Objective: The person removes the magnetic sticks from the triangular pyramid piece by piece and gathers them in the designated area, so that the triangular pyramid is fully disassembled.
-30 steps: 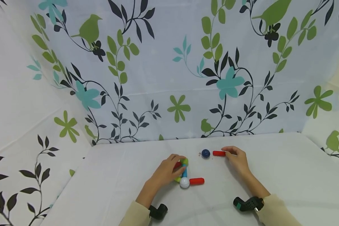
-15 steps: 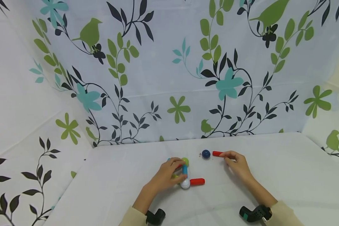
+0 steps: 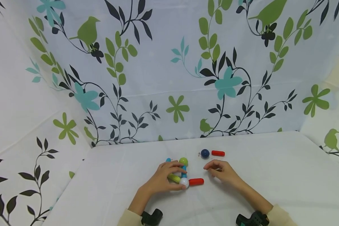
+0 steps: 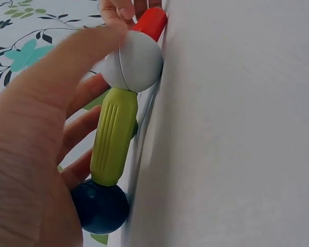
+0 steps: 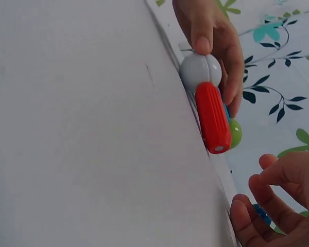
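Note:
My left hand [image 3: 163,179] spans a joined piece of magnetic sticks and balls, thumb on the white ball [image 3: 184,182] and forefinger across the blue stick [image 3: 184,172]. From the white ball, a red stick [image 3: 196,181] points right and a yellow-green stick [image 4: 114,136] runs to a dark blue ball [image 4: 101,206], which the hand hides in the head view. The blue stick leads to a green ball [image 3: 183,161]. My right hand [image 3: 221,172] hovers right of this piece, fingers loosely bent, holding nothing.
Beyond my right hand lie a loose dark blue ball [image 3: 205,153] and a loose red stick [image 3: 218,153] on the white table [image 3: 274,169]. Another blue tip [image 3: 168,159] shows behind my left fingers. A patterned cloth [image 3: 147,75] hangs behind the table.
My right hand has let go of the loose red stick and come left and nearer. My left thumb has shifted down from the blue stick to the white ball.

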`<state>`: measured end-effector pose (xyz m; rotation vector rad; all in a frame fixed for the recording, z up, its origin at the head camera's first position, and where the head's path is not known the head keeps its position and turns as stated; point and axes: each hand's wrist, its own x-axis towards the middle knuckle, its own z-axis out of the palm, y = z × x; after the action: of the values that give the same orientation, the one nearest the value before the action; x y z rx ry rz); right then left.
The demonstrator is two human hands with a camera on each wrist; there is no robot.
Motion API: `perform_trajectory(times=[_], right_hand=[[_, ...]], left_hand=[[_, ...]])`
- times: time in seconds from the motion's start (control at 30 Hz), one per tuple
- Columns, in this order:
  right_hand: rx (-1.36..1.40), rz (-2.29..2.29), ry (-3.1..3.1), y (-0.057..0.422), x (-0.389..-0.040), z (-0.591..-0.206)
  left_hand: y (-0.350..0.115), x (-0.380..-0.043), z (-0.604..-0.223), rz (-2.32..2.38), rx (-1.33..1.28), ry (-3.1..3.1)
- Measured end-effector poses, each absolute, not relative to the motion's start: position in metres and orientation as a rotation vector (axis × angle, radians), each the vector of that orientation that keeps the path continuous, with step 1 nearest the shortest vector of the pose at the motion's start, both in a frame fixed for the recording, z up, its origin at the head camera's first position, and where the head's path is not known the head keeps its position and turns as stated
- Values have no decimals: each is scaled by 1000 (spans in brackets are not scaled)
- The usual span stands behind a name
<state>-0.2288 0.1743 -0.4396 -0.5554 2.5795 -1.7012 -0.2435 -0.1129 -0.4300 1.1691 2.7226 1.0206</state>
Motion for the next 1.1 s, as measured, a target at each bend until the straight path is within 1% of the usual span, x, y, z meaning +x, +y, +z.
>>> perform_trajectory(times=[0.23,0.33,0.8,1.1], right_hand=[[-831,-1650,2469,164,-224,-446],[-886,-1622,2453,160,-223,-449],[-889,-1557,2584,149,-219,-451],[-837,-1501,2625,147,-216,-450]], left_hand=[[-111,-247,-435,1035,1244,2756],[-110,-248,-435,1043,1248,2758],[-113,-245,-436,1054,1264,2787],[-113,-244,-438,1047,1250,2796]])
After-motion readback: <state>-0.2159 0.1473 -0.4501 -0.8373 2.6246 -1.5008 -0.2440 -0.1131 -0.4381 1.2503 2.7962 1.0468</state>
